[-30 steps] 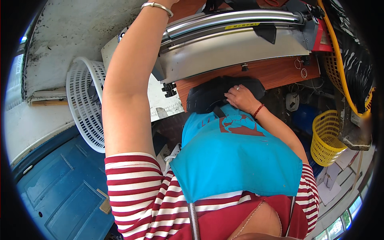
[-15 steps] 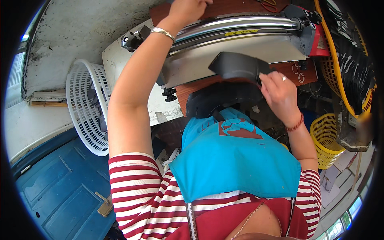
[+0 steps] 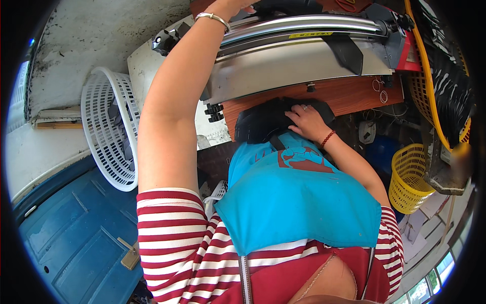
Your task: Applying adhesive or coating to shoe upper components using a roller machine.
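Observation:
My right hand (image 3: 306, 121) lies on a stack of dark, curved-edged flat pieces (image 3: 268, 119) on my lap, its fingers apart. Reaching past the roller machine (image 3: 304, 31), my left hand (image 3: 237, 6) is mostly cut off by the top edge; some fingertips show beside a black piece (image 3: 288, 7) behind the rollers. What it may hold is hidden. Another black flat piece (image 3: 347, 54) with a pointed end rests on the machine's metal feed plate (image 3: 273, 71), its far end at the rollers.
A white basket (image 3: 109, 129) with grey pieces stands at the left. On the right are an orange-yellow basket (image 3: 429, 76) full of black pieces and a smaller yellow basket (image 3: 411, 177). Red-handled scissors (image 3: 347, 5) lie beyond the machine. A blue door (image 3: 76, 228) is at lower left.
My right hand has let go of the black piece, now at the rollers, and moved down to the stack. Another black piece has appeared behind the rollers. My left hand has shifted slightly.

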`<action>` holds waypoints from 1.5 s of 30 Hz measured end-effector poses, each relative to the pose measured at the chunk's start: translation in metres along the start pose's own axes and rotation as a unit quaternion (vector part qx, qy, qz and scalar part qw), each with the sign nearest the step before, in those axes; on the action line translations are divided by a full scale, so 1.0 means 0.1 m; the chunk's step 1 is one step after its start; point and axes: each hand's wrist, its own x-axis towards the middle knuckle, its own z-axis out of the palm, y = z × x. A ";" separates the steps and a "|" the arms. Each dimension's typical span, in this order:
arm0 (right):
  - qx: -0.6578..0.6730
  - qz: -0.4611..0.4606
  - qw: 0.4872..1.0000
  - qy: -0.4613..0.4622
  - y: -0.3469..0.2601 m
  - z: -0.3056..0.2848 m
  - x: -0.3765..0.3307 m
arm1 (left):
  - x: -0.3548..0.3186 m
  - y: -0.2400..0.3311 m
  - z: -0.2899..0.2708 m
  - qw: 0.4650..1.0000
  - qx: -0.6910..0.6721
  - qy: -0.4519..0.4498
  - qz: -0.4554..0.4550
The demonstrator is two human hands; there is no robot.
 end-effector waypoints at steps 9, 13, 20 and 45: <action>-0.022 -0.094 0.995 0.005 -0.01 0.14 0.01 | -0.11 0.29 -0.43 0.961 -0.257 0.099 0.003; 0.062 -0.111 0.984 0.122 -0.22 -0.35 0.00 | -0.18 0.27 -0.51 0.944 -0.272 0.179 0.048; -0.085 0.044 0.961 0.258 -0.34 -1.78 0.00 | -0.07 -0.44 0.11 0.941 0.175 0.122 0.264; -0.007 -0.057 0.997 0.049 -0.05 0.16 -0.03 | -0.11 0.24 -0.44 0.963 -0.246 0.110 -0.003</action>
